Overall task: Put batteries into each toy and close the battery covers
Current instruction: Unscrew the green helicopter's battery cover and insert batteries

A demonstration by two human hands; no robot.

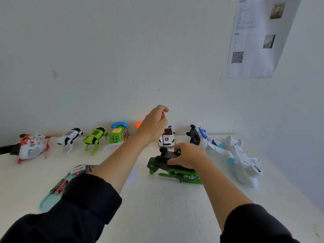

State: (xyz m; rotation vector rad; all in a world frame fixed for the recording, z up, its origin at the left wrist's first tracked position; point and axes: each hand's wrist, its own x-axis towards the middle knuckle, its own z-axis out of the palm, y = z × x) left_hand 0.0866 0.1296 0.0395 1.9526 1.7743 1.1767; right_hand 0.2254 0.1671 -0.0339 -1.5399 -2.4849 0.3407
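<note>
The left hand grips an upright screwdriver (tip down) over the toy helicopter, which the right hand holds.

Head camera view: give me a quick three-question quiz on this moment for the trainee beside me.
1. True or false: the left hand grips a screwdriver with a red handle, its tip down on the underside of the green helicopter.
2. What does the right hand do? A. picks up a battery; B. holds the green helicopter down; C. lifts the police car.
3. Fill in: the loose batteries lie on a tray to the person's ____.

Key: 1 true. 2 B. 3 left.
</note>
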